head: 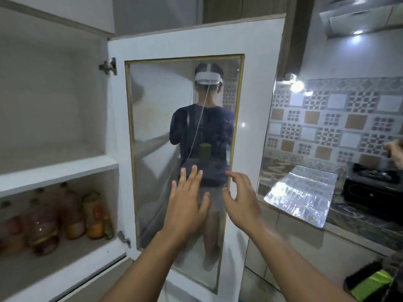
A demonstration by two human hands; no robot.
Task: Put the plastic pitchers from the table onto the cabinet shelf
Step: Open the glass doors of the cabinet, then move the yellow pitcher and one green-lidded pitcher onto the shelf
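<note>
1. No pitcher is in view; the upper cabinet shelf [58, 168] holds nothing.
2. The lower bottles [72, 216] look blurred.
3. The left hand [187, 201] and right hand [242, 201] are spread, holding nothing, before the glass door [183, 131].

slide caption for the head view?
Both empty hands, left and right, raised before the open cabinet door; upper shelf bare.

Dim indoor light; bright spot lamps [357, 32] glare far up-right of the fingers. The bottles [72, 216] down-left of them are blurred. Wide-angle bending curves the edges.
</note>
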